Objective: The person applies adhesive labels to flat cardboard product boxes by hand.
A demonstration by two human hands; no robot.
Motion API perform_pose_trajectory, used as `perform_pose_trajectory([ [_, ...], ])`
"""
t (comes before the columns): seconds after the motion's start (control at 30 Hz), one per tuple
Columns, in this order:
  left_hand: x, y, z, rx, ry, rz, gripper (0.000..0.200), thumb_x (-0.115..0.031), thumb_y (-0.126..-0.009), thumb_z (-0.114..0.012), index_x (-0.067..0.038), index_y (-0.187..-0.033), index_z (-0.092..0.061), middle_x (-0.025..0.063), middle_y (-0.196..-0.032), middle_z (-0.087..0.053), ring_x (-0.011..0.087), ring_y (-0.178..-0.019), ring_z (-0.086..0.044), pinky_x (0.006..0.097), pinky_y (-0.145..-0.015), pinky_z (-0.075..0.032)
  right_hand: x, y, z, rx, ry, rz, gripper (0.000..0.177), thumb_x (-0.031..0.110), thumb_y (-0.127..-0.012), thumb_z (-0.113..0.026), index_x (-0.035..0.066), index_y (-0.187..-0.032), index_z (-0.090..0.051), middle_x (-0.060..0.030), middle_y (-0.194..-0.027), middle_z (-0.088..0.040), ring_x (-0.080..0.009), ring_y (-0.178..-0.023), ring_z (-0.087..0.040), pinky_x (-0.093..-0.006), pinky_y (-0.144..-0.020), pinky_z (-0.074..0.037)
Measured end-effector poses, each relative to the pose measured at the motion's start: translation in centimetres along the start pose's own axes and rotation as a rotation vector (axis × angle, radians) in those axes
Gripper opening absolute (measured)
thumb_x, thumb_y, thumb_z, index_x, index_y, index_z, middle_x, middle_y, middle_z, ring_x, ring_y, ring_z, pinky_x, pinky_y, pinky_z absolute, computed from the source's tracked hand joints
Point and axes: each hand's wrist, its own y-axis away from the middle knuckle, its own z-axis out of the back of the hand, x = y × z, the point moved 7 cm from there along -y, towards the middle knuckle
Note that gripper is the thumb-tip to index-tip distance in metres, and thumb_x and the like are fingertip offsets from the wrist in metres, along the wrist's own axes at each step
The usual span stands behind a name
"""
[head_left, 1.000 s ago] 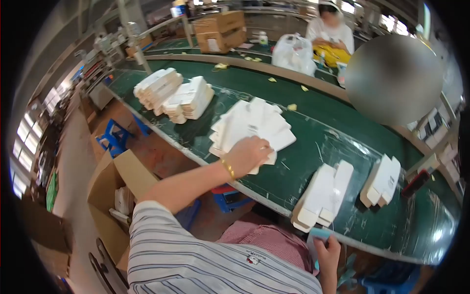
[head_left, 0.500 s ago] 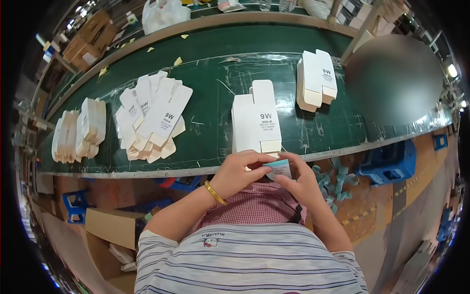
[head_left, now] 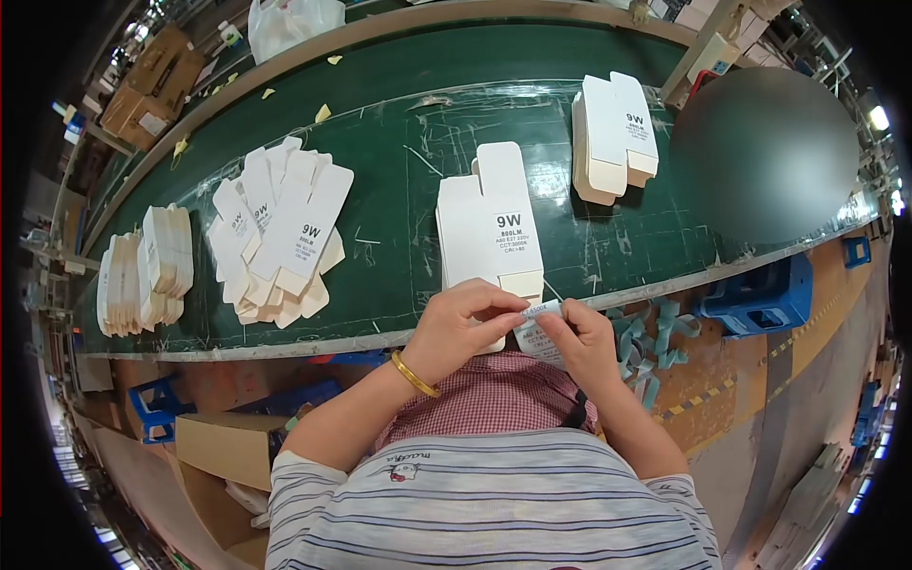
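The room looks like a workshop, its floor [head_left: 722,456] marked with striped tape, a blue stool [head_left: 765,302] standing near the bench to the right. The bench [head_left: 389,294] has a green, glossy, scratched top, so flat card probably slides on it easily; a few yellow scraps [head_left: 324,113] lie towards its far side. An open carton [head_left: 223,451] sits below on the left. Along the bench lie flattened white boxes: upright-edged stacks [head_left: 169,256] at far left, a spread fan [head_left: 299,214], a middle stack [head_left: 465,228] right before the person, and a right stack [head_left: 608,142] farther off. They look light and fairly stiff, easy to crease at the flaps, and best gripped by the long edges. Teal ribbons [head_left: 655,351] hang loose in curls beside the right hand [head_left: 581,347]. That hand and the left hand [head_left: 465,323] meet over the near bench edge, just below the middle stack, with thumbs and fingertips pinched on a printed label strip [head_left: 541,340]. The strip looks almost weightless, limp and perhaps sticky on one side; a light hold at its margins should suit it, since pressing hard could wrinkle it.
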Motion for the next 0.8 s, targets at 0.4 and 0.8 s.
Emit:
perform_pose_trajectory([
  [0.4, 1.4, -1.5, 0.5, 0.011, 0.091, 0.088, 0.019, -0.006, -0.085, -0.072, -0.004, -0.103, -0.074, 0.0039, -0.092, -0.067, 0.0084, -0.078, -0.061, 0.0220, -0.069, -0.049, 1.6, -1.5, -0.6, -0.074, 0.109, 0.180, 0.010, 0.009, -0.089, -0.068, 0.000, -0.092, -0.065, -0.0098, -0.076, -0.059, -0.0212, -0.067, -0.057, -0.0310, -0.060, -0.044],
  [0.8, 1.1, -1.9, 1.7, -0.143, -0.191, -0.162, 0.018, -0.007, -0.083, -0.072, -0.006, -0.101, -0.076, 0.0064, -0.087, -0.068, 0.0133, -0.076, -0.062, 0.0258, -0.067, -0.051, 0.1, -1.8, -0.8, -0.069, 0.050, -0.006, 0.024, 0.018, -0.093, -0.067, -0.001, -0.080, -0.059, -0.0087, -0.065, -0.054, -0.0120, -0.058, -0.047, -0.0283, -0.053, -0.040],
])
